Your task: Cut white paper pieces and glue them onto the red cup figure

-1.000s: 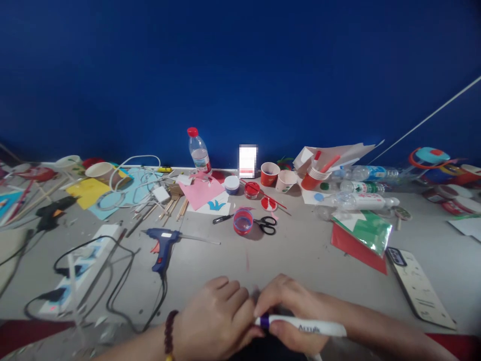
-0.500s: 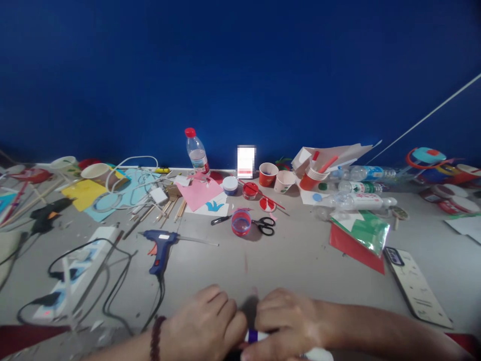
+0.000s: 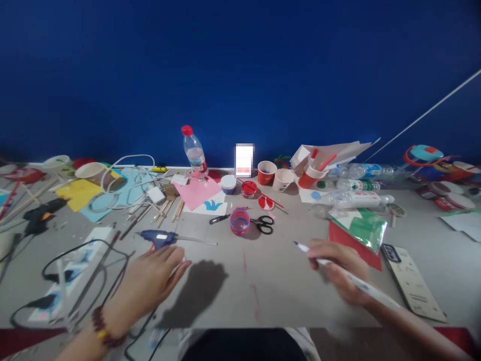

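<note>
My right hand (image 3: 340, 268) is wrapped round a white marker (image 3: 366, 287), its uncovered purple tip pointing up and left above the table. At the left, my left hand (image 3: 156, 276) hovers with curled fingers pressed against the thumb; a small pale bit shows between them, too little to name. It covers the handle of a blue glue gun (image 3: 160, 237), whose nozzle and glue stick stay in sight. Between the hands and farther back, a clear red-rimmed plastic cup (image 3: 239, 223) stands beside black scissors (image 3: 265, 224).
A white power strip (image 3: 75, 273) with black cords lies at the left. Behind are a red-capped bottle (image 3: 194, 153), pink paper (image 3: 197, 190), paint jars and paper cups. Plastic bottles (image 3: 363, 199), a green packet (image 3: 363, 228) and a phone (image 3: 413, 283) lie at the right.
My hands were together at the table's front edge round the marker with its purple end; they have parted. The left moved to the glue gun, the right forward and right with the uncapped marker.
</note>
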`<action>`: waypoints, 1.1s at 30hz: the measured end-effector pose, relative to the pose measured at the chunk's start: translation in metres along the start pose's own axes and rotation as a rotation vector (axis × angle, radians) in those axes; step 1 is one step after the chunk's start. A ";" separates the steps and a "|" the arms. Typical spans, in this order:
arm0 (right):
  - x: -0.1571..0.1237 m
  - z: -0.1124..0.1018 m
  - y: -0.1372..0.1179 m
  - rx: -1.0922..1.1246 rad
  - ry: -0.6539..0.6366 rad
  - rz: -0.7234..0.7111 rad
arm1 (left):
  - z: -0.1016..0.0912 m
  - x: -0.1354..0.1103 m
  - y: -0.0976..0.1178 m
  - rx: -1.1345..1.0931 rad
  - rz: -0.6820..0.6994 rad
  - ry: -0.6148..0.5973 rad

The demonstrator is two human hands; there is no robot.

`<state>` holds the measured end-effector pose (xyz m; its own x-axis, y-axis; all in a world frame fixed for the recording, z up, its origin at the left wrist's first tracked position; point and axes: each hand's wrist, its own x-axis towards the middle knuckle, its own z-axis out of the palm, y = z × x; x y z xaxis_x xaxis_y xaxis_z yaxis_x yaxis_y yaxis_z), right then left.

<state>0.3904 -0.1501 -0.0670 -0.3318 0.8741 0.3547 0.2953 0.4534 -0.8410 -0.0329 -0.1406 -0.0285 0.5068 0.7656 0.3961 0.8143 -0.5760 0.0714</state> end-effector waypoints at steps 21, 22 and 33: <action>0.086 0.083 0.037 -0.607 -0.223 -0.419 | 0.099 0.108 -0.061 -0.001 -0.327 -0.657; 0.086 0.083 0.038 -0.600 -0.229 -0.416 | 0.100 0.109 -0.062 0.006 -0.330 -0.657; 0.089 0.092 0.041 -0.656 -0.282 -0.382 | 0.096 0.110 -0.060 0.042 -0.347 -0.611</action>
<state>0.2902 -0.0696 -0.1077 -0.7033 0.6015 0.3790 0.5527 0.7979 -0.2406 0.0012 0.0053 -0.0768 0.2743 0.9339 -0.2292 0.9616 -0.2676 0.0603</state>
